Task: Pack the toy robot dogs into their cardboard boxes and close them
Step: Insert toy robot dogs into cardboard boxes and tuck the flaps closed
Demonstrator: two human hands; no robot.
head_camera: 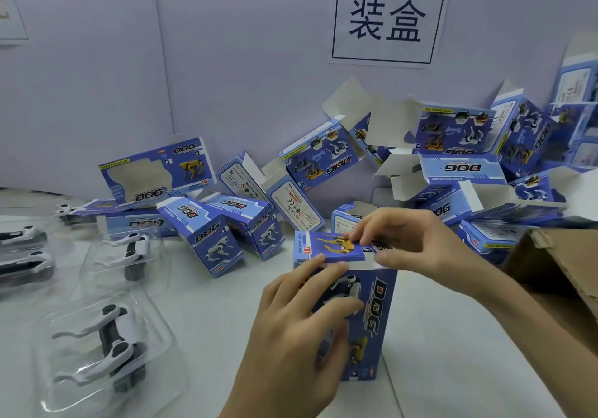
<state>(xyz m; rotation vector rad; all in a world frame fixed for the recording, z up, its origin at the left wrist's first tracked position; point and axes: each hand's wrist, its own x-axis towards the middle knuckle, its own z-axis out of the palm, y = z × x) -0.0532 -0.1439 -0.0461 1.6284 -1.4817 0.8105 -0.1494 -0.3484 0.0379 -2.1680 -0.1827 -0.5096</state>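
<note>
L hand (301, 330) grips upright "DOG" box (375, 314) on table (210, 304), R hand (398, 239) pinches its top flap (333, 247) marked "TOP"; bare table L of hands, carton (550, 265) edge by R wrist.

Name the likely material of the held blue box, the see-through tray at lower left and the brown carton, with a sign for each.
Blue box: printed card, likely; white unprinted flap edges. Tray: thin clear plastic, glossy; toy visible through it. Brown carton: corrugated cardboard, apparently; matt, torn ragged edge.
</note>
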